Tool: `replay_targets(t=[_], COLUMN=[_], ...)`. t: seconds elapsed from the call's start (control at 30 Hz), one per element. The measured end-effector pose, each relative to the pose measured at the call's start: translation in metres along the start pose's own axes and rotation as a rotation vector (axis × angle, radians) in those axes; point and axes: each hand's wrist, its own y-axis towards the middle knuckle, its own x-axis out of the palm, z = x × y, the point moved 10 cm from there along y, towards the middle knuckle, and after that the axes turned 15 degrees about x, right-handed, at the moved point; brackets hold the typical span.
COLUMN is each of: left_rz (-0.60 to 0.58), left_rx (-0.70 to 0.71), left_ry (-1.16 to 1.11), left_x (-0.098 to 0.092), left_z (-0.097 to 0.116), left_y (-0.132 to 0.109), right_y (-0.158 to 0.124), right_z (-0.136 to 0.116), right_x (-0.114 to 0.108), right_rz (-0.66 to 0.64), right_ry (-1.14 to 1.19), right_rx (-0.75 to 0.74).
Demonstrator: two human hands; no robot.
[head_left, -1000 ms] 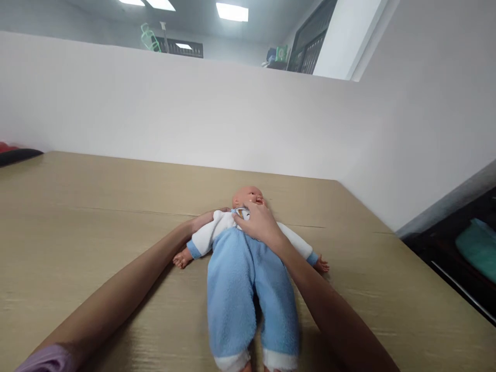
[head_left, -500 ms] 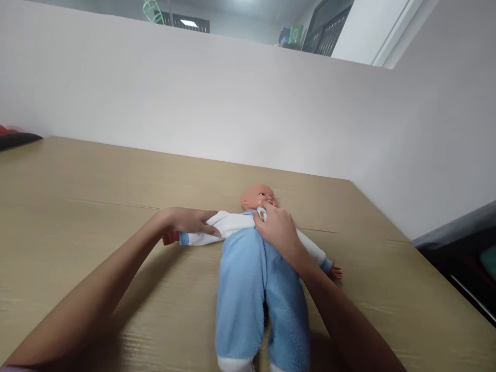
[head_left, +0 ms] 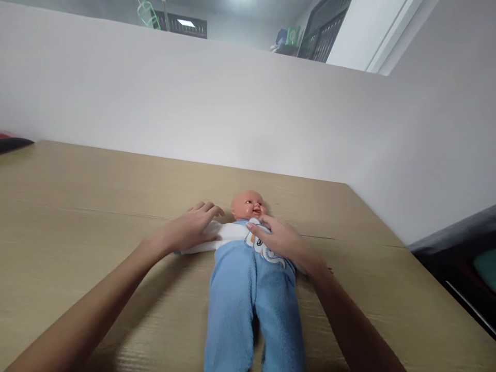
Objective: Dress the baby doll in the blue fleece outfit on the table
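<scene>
A bald baby doll lies on its back, head toward the wall, on the tan tabletop. It wears a fleecy blue romper with white sleeves and a white cartoon patch on the front. My left hand rests over the sleeve on the left, fingers spread and thumb apart, not closed around it. At the doll's chest, below the chin, my right hand has its thumb and fingers closed on the top edge of the romper front. My right forearm hides most of the doll's other arm.
The wooden tabletop reaches back to a white wall, with a window opening above. A dark object with some red stands at the far left edge. Dark furniture stands beyond the right edge.
My left hand has shifted up the sleeve toward the doll's shoulder, its fingers now raised and apart. The cartoon patch now shows beside my right hand, and the doll's face is more visible.
</scene>
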Motion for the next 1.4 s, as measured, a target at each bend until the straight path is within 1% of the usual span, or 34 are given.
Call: replay_targets(t=[0.03,0.07,0.13,0.17,0.23,0.33,0.37,0.4,0.47,0.53,0.57,0.6,0.63,0.7,0.77,0.83,0.9,1.0,1.03,1.1,1.17,1.2,1.23,1.3,1.37,1.4], left_rz=[0.04,0.052,0.038,0.042,0.068,0.093,0.104,0.129,0.213,0.294,0.315,0.318,0.301,0.225,0.116,0.019,-0.029,-0.018,-0.002,0.053,0.13,0.165,0.192,0.22,0.258,0.295], left_rx=[0.027,0.029,-0.005,-0.029,-0.043,0.017,0.033,0.038,0.044,0.099,0.149,0.21,0.274,0.381,0.439,0.455,0.465,0.515,0.542,0.615,0.704,0.748,0.789,0.843,0.851,0.832], left_ry=[-0.03,-0.065,-0.092,-0.081,-0.071,-0.085,-0.069,-0.039,0.02,0.022,0.007,-0.008,-0.016,-0.008,0.034,0.087,0.119,0.11,0.097,0.075,0.095,0.117,0.137,0.144,0.1,0.064], left_x=[0.0,0.003,0.017,0.023,0.033,0.041,0.04,0.036,0.022,0.01,0.006,0.006,0.009,0.022,0.042,0.061,0.072,0.073,0.072,0.065,0.058,0.055,0.054,0.055,0.052,0.048], left_z=[0.013,0.023,0.035,0.038,0.039,0.039,0.04,0.041,0.051,0.072,0.086,0.1,0.114,0.136,0.146,0.146,0.142,0.14,0.141,0.145,0.151,0.153,0.155,0.155,0.153,0.15], left_y=[0.002,0.003,0.003,0.001,-0.005,-0.016,-0.019,-0.021,-0.02,-0.008,0.002,0.015,0.029,0.059,0.086,0.106,0.116,0.117,0.115,0.109,0.099,0.094,0.088,0.078,0.072,0.071], right_y=[0.0,-0.002,-0.008,-0.013,-0.025,-0.049,-0.057,-0.064,-0.078,-0.093,-0.098,-0.102,-0.103,-0.102,-0.098,-0.094,-0.087,-0.081,-0.082,-0.086,-0.09,-0.091,-0.089,-0.08,-0.071,-0.069], right_z=[0.006,0.012,0.029,0.039,0.061,0.093,0.102,0.11,0.125,0.141,0.151,0.162,0.175,0.202,0.225,0.239,0.239,0.224,0.215,0.19,0.157,0.141,0.125,0.099,0.083,0.079], right_x=[0.001,0.002,0.003,0.002,0.0,0.001,0.0,-0.003,-0.014,-0.023,-0.025,-0.025,-0.024,-0.023,-0.024,-0.025,-0.025,-0.035,-0.041,-0.058,-0.068,-0.069,-0.065,-0.048,-0.028,-0.02], right_rz=[-0.09,-0.175,-0.293,-0.315,-0.308,-0.275,-0.235,-0.164,0.057,0.3,0.387,0.442,0.473,0.483,0.479,0.467,0.418,0.355,0.357,0.399,0.463,0.49,0.487,0.423,0.335,0.306], right_ry=[0.04,0.072,0.111,0.125,0.14,0.181,0.196,0.201,0.155,0.047,-0.007,-0.05,-0.074,-0.052,0.04,0.146,0.24,0.393,0.444,0.492,0.429,0.366,0.312,0.261,0.292,0.322], right_rx=[-0.005,-0.011,-0.027,-0.042,-0.063,-0.062,-0.066,-0.082,-0.146,-0.211,-0.227,-0.226,-0.211,-0.141,-0.047,0.02,0.038,0.001,-0.036,-0.142,-0.252,-0.297,-0.335,-0.385,-0.407,-0.412])
